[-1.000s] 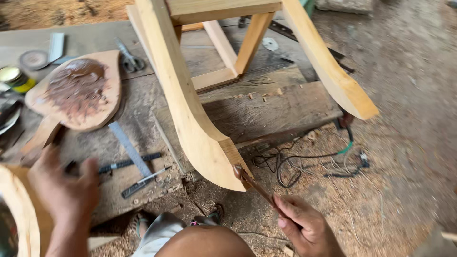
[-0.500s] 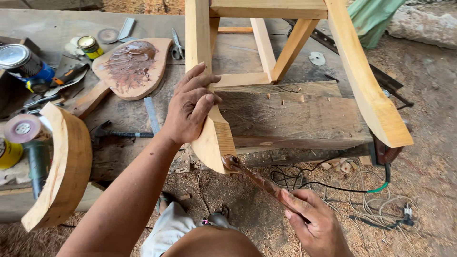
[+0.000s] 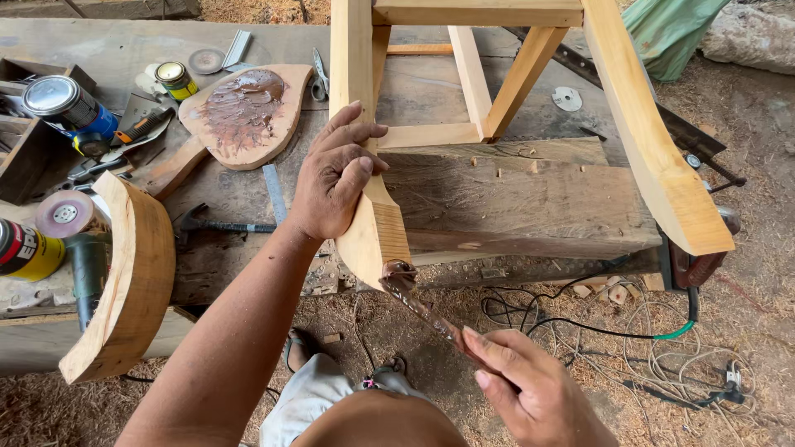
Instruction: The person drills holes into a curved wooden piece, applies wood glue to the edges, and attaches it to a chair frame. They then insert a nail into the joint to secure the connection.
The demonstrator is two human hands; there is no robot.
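Observation:
My left hand (image 3: 335, 174) grips the near curved leg (image 3: 364, 124) of a pale wooden chair frame (image 3: 497, 91) that lies on the workbench. Its fingers wrap over the leg a little above its rounded end. My right hand (image 3: 530, 389) holds a thin stick-like spatula (image 3: 418, 302) smeared with brown paste. The spatula's tip touches the end of that leg. The frame's other leg (image 3: 654, 141) juts out to the right, untouched.
A wooden paddle (image 3: 244, 116) smeared with brown paste lies on the worn bench (image 3: 513, 199). Tins (image 3: 62, 103), a hammer (image 3: 219, 225), scissors (image 3: 320, 76), an angle grinder (image 3: 70, 223) and a curved wood piece (image 3: 132, 281) crowd the left. Cables (image 3: 646, 339) trail over the sawdust floor.
My left hand rose from the bench edge and took hold of the near chair leg. The spatula's tip moved up onto the leg's end. The view shifted left and closer.

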